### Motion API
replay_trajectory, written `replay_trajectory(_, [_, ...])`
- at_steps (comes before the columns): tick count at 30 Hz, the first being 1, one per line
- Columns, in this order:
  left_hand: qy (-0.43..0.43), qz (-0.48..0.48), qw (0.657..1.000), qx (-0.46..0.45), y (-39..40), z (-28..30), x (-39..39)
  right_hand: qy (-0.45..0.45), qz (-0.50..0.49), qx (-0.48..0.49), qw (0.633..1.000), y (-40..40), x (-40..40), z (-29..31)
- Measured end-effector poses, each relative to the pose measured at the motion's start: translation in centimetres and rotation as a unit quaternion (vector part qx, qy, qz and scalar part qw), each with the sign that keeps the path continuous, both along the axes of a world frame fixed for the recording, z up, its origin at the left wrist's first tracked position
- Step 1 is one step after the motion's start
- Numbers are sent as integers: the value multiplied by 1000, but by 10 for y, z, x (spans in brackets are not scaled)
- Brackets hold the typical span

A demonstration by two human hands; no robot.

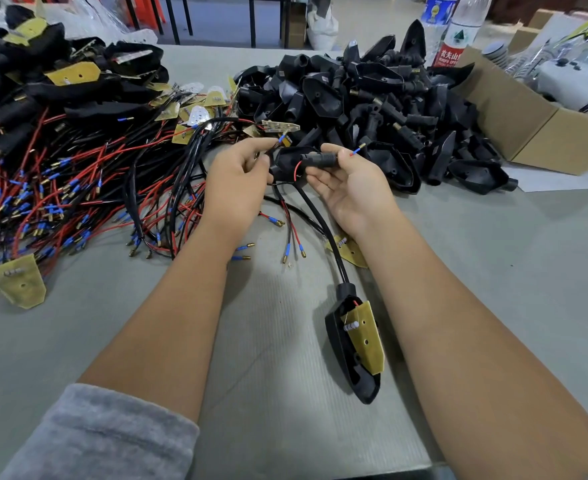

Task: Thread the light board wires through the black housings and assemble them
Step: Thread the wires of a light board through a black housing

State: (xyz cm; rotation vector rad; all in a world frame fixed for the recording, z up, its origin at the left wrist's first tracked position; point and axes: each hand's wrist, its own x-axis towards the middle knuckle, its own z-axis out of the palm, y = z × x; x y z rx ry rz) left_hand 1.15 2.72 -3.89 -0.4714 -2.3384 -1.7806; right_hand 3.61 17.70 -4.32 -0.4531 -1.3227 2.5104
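1. Left hand (237, 178): grip pinched narrow on a blue-tipped wire (282, 137) at the fingertips.
2. Right hand (348, 188): grip curled around the stem of a black housing (296, 164), held above the tabletop (268, 341) between both hands; a red wire end (357, 151) protrudes past the thumb.
3. Assembled housing (353, 351) with yellow light board (367, 336) lies on the tabletop beside the right forearm.
4. Heap of empty housings (372, 102) sits at far right; wired boards (77, 174) lie piled at left.
5. Cardboard box (528, 133) stands beyond the heap.
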Motion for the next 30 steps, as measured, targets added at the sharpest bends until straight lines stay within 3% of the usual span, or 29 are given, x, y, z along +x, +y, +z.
replay_trajectory(10, [-4,16,999,-48,1,-3,1,-1,3,0,1000,0,2,2])
replay_trajectory(22, [23,-7,999,-49,3,-3,5,22,36,80,996,-3,5,3])
replay_trajectory(30, [30,30,996,-79,1,-4,0,58,72,124,988,-5,9,4])
